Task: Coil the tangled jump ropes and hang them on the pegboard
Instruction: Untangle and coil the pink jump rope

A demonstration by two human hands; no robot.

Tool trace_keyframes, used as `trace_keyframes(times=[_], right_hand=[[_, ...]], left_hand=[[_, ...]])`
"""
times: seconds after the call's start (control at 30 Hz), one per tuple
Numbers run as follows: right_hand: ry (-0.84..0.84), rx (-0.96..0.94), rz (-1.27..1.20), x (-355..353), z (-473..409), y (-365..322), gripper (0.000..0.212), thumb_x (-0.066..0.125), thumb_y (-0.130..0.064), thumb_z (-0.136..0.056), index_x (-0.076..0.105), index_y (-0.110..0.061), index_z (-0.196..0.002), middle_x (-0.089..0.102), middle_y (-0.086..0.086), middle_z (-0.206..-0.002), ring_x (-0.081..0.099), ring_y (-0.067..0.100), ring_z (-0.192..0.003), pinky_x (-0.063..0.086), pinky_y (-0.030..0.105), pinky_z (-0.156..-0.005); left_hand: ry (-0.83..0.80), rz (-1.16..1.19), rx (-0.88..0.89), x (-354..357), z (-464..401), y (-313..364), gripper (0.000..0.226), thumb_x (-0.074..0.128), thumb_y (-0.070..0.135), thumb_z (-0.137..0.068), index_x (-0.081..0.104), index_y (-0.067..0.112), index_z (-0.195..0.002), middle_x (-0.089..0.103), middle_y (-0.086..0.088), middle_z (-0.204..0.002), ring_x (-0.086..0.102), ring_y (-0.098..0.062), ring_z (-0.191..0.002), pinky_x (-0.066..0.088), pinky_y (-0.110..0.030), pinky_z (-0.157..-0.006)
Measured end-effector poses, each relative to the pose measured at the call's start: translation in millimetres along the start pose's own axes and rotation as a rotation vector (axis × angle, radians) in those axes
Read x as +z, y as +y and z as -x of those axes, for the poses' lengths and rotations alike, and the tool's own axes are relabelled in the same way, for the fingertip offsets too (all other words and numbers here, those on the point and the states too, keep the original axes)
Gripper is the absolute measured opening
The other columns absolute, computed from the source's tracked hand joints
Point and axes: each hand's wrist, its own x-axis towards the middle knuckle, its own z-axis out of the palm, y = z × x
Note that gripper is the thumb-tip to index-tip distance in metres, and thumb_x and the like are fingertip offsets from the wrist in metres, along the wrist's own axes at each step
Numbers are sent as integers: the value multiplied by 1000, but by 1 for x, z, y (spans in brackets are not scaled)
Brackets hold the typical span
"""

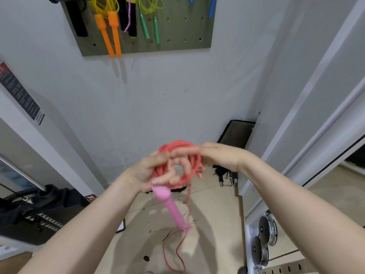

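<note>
I hold a coil of red-pink jump rope (pixel 189 155) in front of me at chest height. My left hand (pixel 147 171) grips the bundled loops, and a pink handle (pixel 170 206) hangs down from under it. My right hand (pixel 217 157) reaches across the top of the coil, its fingers curled into the loops. A loose tail of the rope (pixel 177 252) trails down to the floor. The grey pegboard (pixel 177 32) is on the wall above, with an orange-handled rope (pixel 110 30), a green-handled rope (pixel 150 26) and blue handles (pixel 211 6) hanging from it.
Black straps (pixel 79 18) hang at the pegboard's left. Weight plates (pixel 265 236) stand on a rack at lower right. Black gym gear (pixel 39 210) sits at lower left, a dark mat (pixel 237 133) leans against the wall, and debris lies on the tiled floor.
</note>
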Motion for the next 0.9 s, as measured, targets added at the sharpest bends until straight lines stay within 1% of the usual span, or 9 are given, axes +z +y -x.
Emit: trace_keyframes(times=[0.1,0.2,0.3,0.37,0.47,0.57,0.73,0.83,0.9], right_hand=[[-162,110,-294,16,0,22,29,47,-21,-91,49,-12,-64,43,2,-59,57,14,-54,44,30,-68],[-5,137,-193,28,-6,37,9,53,-11,-93,52,-15,-86,54,3,-80,57,13,-67,44,36,-77],[254,37,-108,33,-21,24,41,54,0,-89,41,-14,-126,49,2,-119,52,13,-100,41,26,-91],[210,-35,-198,36,-27,13,61,55,4,-85,34,-16,-139,47,-3,-132,48,8,-119,41,19,-96],[54,-79,-200,45,-29,1,28,58,-2,-86,62,-18,-109,63,-8,-104,59,-6,-96,45,10,-79],[-1,27,-161,52,-26,11,21,55,-9,-92,60,-17,-73,58,-7,-60,55,9,-63,46,27,-75],[-175,475,-91,47,-7,31,14,57,-27,-92,52,-18,-102,40,-3,-50,38,3,-34,48,19,-46],[-223,385,57,46,3,26,11,58,-19,-92,55,-14,-101,48,0,-57,34,3,-33,42,17,-39],[-126,215,75,44,7,11,4,58,-10,-90,57,-13,-88,43,-1,-54,35,4,-38,39,17,-38]], left_hand=[[87,417,297,-14,11,16,45,35,15,-101,31,-7,-139,42,-32,-136,39,-18,-54,53,-37,-78],[252,357,346,-15,21,28,44,42,16,-99,38,-3,-138,44,-30,-137,38,-16,-50,55,-34,-73],[503,-34,128,-6,18,18,57,79,30,-71,61,18,-124,69,-10,-110,30,0,-32,49,-16,-63],[410,-17,70,-1,15,11,56,75,26,-75,57,17,-127,71,-9,-103,43,2,-31,52,-17,-64],[253,39,35,8,8,10,50,59,20,-89,46,10,-136,68,-14,-111,53,0,-40,52,-22,-68],[490,-140,114,14,10,17,59,73,36,-74,57,15,-126,70,-6,-109,42,3,-34,49,-17,-61],[1136,-279,271,7,13,22,19,48,19,-94,48,7,-109,67,-7,-107,61,-7,-48,49,-16,-53],[1368,-745,151,-13,21,12,21,53,18,-94,46,14,-114,56,9,-89,68,-4,-59,47,-17,-58],[1372,-1024,-35,-16,22,2,6,55,26,-93,52,21,-92,66,-2,-87,69,-15,-64,52,-28,-67]])
